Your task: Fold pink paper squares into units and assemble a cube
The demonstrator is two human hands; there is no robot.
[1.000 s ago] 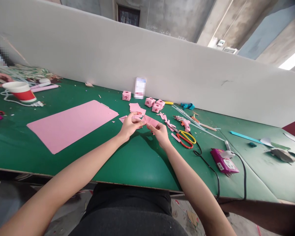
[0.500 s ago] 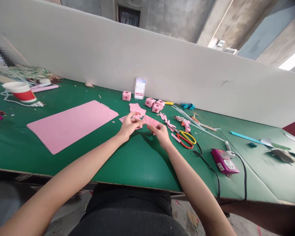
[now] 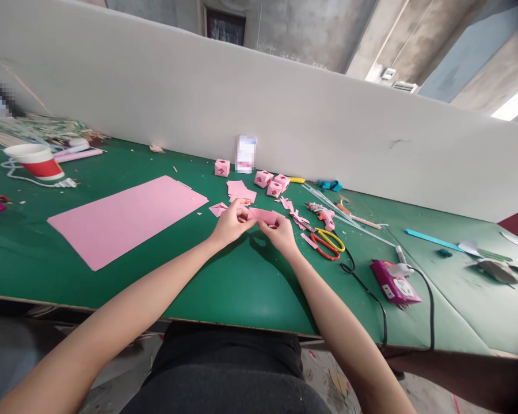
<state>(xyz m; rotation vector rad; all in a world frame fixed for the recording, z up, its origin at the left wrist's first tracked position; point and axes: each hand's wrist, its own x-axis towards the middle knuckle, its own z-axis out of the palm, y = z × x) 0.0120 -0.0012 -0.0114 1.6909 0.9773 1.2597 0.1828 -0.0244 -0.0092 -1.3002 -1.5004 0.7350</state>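
Note:
Between my two hands is a small piece of pink paper (image 3: 262,215), pinched at its left end by my left hand (image 3: 233,223) and at its right end by my right hand (image 3: 280,231). Both thumbs press on its near edge, and my fingers hide part of it. Just beyond my left hand lie loose pink paper squares (image 3: 238,190) and a creased pink piece (image 3: 218,209). Several pink paper cubes with diamond-shaped openings stand farther back, one cube (image 3: 222,168) apart from a cluster (image 3: 264,179). Pink paper scraps (image 3: 299,217) lie right of my right hand.
Scissors (image 3: 328,242) with red and yellow handles lie right, beside a pink glue gun (image 3: 327,218). A purple power block (image 3: 395,283) with a black cord sits farther right. Leftward are a large pink sheet (image 3: 127,221) and a paper cup (image 3: 37,161). A phone-like screen (image 3: 246,154) leans against the partition.
My left hand has shifted its hold, and both thumbs have come closer together on the pink paper. The paper now lies more level between my hands. Things on the table have stayed put.

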